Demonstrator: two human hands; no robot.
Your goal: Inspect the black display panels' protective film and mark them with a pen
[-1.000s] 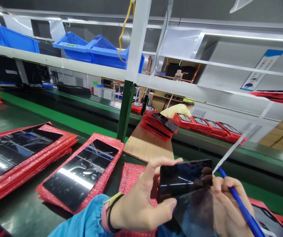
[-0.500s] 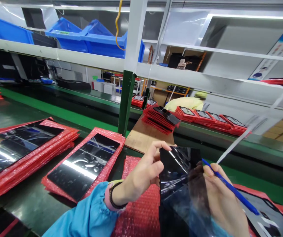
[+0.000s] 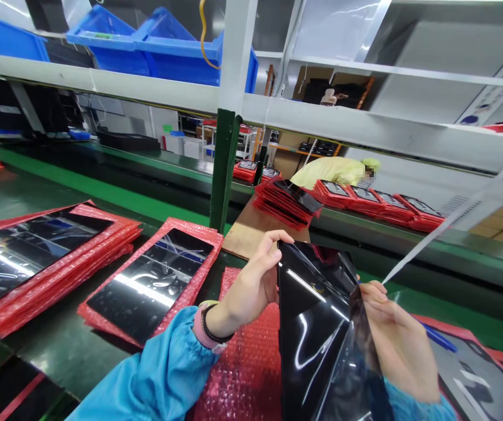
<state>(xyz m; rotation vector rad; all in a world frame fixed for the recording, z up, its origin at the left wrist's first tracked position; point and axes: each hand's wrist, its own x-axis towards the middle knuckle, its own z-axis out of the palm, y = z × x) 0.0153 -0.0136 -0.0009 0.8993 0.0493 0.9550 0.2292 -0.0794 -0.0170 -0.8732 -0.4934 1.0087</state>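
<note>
A glossy black screen panel (image 3: 301, 316) is held up in front of me, tilted. My left hand (image 3: 255, 278) grips its upper left edge between thumb and fingers. At the right edge, my right hand (image 3: 398, 333) pinches a clear film (image 3: 356, 362), which stands creased and partly lifted off the panel. A blue pen-like stick (image 3: 439, 338) is tucked in the same hand, mostly hidden behind it. Beneath the panel lies a red bubble-wrap sheet (image 3: 245, 362).
Left of me, black screens lie on red bubble-wrap stacks (image 3: 120, 257). A grey panel (image 3: 479, 374) is at right. Ahead, a red stack (image 3: 288, 204) rests on a brown board (image 3: 246, 231), near a green post (image 3: 222, 169). A person in yellow (image 3: 330, 171) bends beyond the bench.
The film has pulled further from the panel and creased more, with bright reflections across it. Both hands stay on the work; the blue stick has swung further behind my right hand.
</note>
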